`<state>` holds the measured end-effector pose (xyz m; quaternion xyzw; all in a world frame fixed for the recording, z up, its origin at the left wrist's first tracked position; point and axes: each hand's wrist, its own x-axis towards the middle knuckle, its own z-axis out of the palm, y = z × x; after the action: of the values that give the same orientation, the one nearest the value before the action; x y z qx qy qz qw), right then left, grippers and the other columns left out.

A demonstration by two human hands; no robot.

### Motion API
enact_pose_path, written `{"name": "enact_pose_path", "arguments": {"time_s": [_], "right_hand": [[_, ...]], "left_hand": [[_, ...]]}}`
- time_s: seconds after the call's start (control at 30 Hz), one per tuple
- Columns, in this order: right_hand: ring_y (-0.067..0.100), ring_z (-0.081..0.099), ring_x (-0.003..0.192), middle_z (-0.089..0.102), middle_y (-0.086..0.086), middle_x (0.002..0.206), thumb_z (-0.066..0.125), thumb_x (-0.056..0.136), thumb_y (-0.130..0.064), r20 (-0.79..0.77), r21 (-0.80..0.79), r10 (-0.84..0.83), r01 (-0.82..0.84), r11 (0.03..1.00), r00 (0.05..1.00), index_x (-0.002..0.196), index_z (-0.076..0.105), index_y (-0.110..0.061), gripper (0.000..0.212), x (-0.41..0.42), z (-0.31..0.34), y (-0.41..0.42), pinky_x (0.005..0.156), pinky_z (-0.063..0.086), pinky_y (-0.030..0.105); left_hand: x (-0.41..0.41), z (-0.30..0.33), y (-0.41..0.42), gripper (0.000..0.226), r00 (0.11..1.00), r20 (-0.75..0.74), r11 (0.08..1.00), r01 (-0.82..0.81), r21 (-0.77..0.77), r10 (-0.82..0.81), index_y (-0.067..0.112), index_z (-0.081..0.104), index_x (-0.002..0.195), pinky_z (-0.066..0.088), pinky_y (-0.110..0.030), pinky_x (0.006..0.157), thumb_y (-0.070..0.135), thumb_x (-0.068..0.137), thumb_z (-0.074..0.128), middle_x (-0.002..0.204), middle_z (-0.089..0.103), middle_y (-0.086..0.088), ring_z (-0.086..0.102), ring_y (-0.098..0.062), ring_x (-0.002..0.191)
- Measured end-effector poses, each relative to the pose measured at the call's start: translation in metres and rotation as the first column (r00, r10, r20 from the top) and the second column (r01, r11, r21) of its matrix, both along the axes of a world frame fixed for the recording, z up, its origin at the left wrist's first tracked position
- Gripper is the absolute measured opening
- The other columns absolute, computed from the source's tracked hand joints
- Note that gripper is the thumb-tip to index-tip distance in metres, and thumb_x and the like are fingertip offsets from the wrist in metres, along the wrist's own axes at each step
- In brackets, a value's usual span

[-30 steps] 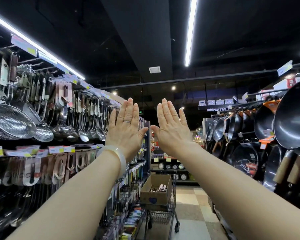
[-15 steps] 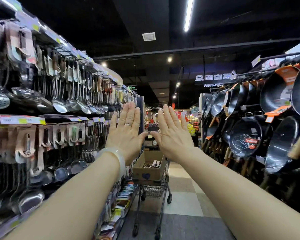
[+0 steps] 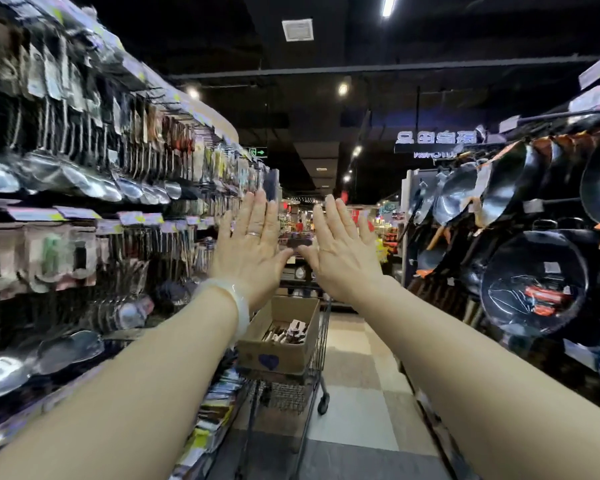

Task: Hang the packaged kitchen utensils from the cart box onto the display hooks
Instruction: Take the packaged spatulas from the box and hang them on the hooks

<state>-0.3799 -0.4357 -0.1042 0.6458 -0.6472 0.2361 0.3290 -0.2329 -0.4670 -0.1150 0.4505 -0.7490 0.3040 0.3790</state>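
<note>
Both arms stretch out in front of me at chest height. My left hand point(image 3: 252, 247) and my right hand point(image 3: 340, 249) are raised flat with straight fingers, backs toward me, thumbs nearly touching; neither holds anything. Below and beyond them a brown cardboard box point(image 3: 278, 355) sits in a wire shopping cart point(image 3: 291, 393) in the aisle. Several packaged utensils point(image 3: 286, 332) lie inside the box. On my left, the display hooks point(image 3: 125, 161) carry rows of hanging ladles, spatulas and skimmers.
Dark woks and pans point(image 3: 530, 282) hang along the right side of the aisle. Price-tag rails point(image 3: 73, 213) run along the left shelves. The tiled aisle floor point(image 3: 357, 393) passes to the right of the cart.
My view has tilted down and moved forward along the aisle; the cart and box now look nearer and lower. Both hands have kept their flat raised pose.
</note>
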Motion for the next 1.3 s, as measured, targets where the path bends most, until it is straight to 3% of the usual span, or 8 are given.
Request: {"name": "enact_pose_path", "arguments": {"time_s": [0.17,0.27,0.3,0.33,0.37,0.43,1.0,1.3], "right_hand": [[0.016,-0.019,0.145,-0.016,0.003,0.159,0.019,0.097,-0.053,0.008,0.021,-0.009,0.008,1.0,1.0,0.15,-0.005,-0.016,0.069,-0.027,-0.024,-0.09,0.114,-0.02,0.036],[-0.004,-0.016,0.123,-0.005,0.001,0.158,0.02,0.103,-0.033,-0.114,0.12,-0.001,0.014,0.993,0.994,0.147,-0.009,-0.003,0.06,-0.03,-0.024,-0.138,0.067,-0.04,0.003],[-0.005,-0.015,0.124,-0.004,0.002,0.158,0.019,0.103,-0.032,-0.1,0.131,-0.015,0.029,0.991,0.995,0.147,-0.008,-0.003,0.059,-0.037,-0.023,-0.164,0.077,-0.023,-0.007],[0.0,-0.018,0.134,-0.008,0.004,0.159,0.019,0.102,-0.039,-0.042,0.065,0.005,-0.003,0.998,0.999,0.149,-0.006,-0.008,0.061,-0.046,-0.019,-0.194,0.083,-0.031,0.007],[0.01,-0.019,0.143,-0.011,0.006,0.159,0.019,0.1,-0.046,0.002,0.053,0.01,-0.01,0.999,1.0,0.15,-0.004,-0.012,0.064,-0.056,-0.011,-0.228,0.111,-0.024,0.027],[0.021,-0.015,0.146,-0.012,0.007,0.159,0.02,0.098,-0.05,0.048,0.055,-0.014,0.011,0.998,0.999,0.15,-0.002,-0.014,0.066,-0.074,0.005,-0.296,0.118,-0.006,0.044],[0.024,-0.012,0.147,-0.006,0.01,0.16,0.02,0.097,-0.051,0.106,0.16,0.01,-0.027,0.987,0.994,0.15,0.004,-0.014,0.066,-0.193,-0.076,-0.696,0.12,-0.003,0.046],[0.026,-0.001,0.148,0.003,0.013,0.159,0.026,0.097,-0.049,0.138,0.287,0.053,-0.091,0.954,0.989,0.149,0.015,-0.012,0.065,-0.243,-0.129,-0.893,0.118,0.006,0.044]], "left_hand": [[-0.031,-0.022,-0.105,0.071,0.998,0.032,0.998,-0.048,0.041,0.047,0.012,-0.022,0.142,-0.011,-0.041,0.115,0.049,0.094,0.016,0.153,-0.025,-0.007,-0.024,-0.021,0.141],[-0.05,-0.026,-0.175,0.071,0.998,0.051,0.997,-0.049,0.051,0.047,0.013,-0.021,0.142,-0.008,-0.042,0.116,0.049,0.094,0.016,0.153,-0.024,-0.007,-0.023,-0.021,0.141],[-0.057,-0.023,-0.2,0.07,0.997,0.061,0.998,-0.04,0.047,0.037,0.013,-0.02,0.142,-0.008,-0.041,0.116,0.049,0.094,0.017,0.154,-0.023,-0.006,-0.022,-0.021,0.141],[-0.063,-0.017,-0.225,0.07,0.997,0.066,0.998,-0.032,0.058,0.028,0.013,-0.018,0.143,-0.009,-0.041,0.116,0.049,0.094,0.018,0.154,-0.023,-0.006,-0.022,-0.021,0.142],[-0.07,-0.008,-0.253,0.07,0.998,0.066,0.998,-0.027,0.054,0.024,0.014,-0.017,0.143,-0.009,-0.041,0.116,0.049,0.094,0.018,0.154,-0.023,-0.006,-0.021,-0.02,0.142],[-0.083,0.008,-0.305,0.069,0.998,0.06,0.998,-0.032,0.048,0.03,0.014,-0.017,0.144,-0.008,-0.041,0.116,0.05,0.094,0.016,0.154,-0.023,-0.006,-0.021,-0.02,0.142],[-0.173,-0.072,-0.695,0.07,0.995,0.101,0.983,-0.022,0.185,0.003,0.015,-0.008,0.146,-0.005,-0.042,0.117,0.049,0.094,0.024,0.156,-0.016,-0.005,-0.017,-0.02,0.143],[-0.228,-0.136,-0.878,0.07,0.991,0.12,0.922,0.001,0.388,-0.052,0.014,-0.004,0.146,0.001,-0.043,0.117,0.048,0.094,0.028,0.156,-0.012,-0.006,-0.013,-0.021,0.144]]}}
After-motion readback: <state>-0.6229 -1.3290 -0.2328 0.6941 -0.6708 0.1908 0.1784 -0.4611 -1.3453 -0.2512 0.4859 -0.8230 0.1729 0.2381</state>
